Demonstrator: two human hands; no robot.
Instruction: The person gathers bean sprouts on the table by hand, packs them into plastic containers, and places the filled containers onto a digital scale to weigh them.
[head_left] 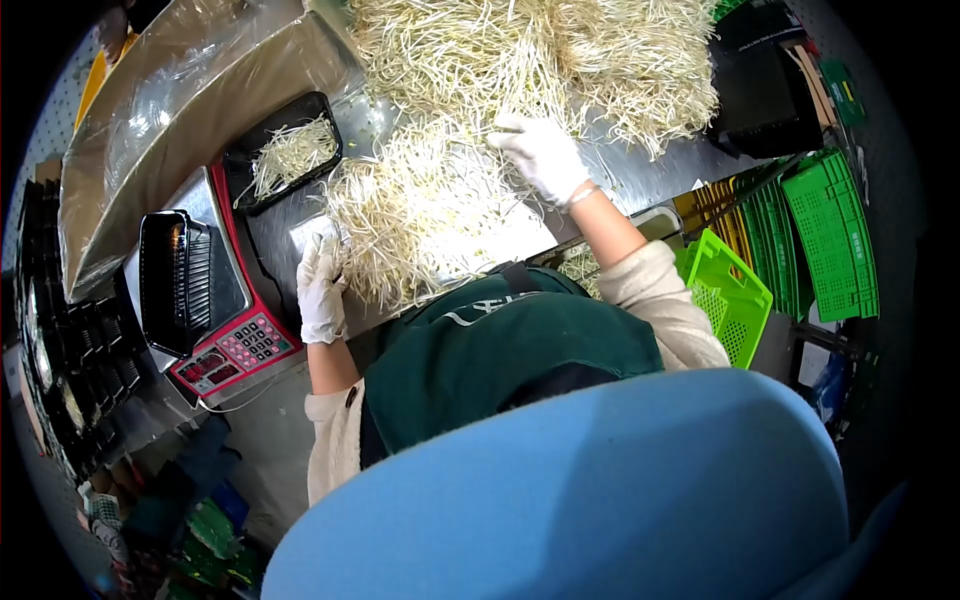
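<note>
A loose pile of bean sprouts (400,200) lies on the steel table in front of me, partly over a white sheet (510,235). My left hand (322,292), in a white glove, rests at the left edge of this pile with its fingers stretched out. At the pile's upper right, my gloved right hand (542,157) has its fingers apart, touching or just above the sprouts; the fingertips' exact contact is unclear. A black tray (330,110) with some sprouts in it sits to the upper left of my left hand.
A red scale (238,345) at left carries an empty black tray (172,285). Behind it stands a plastic-lined box (120,180). Larger sprout heaps (640,65) cover the table's far side. Green crates (828,235) stand at right, and stacked black trays (75,350) at far left.
</note>
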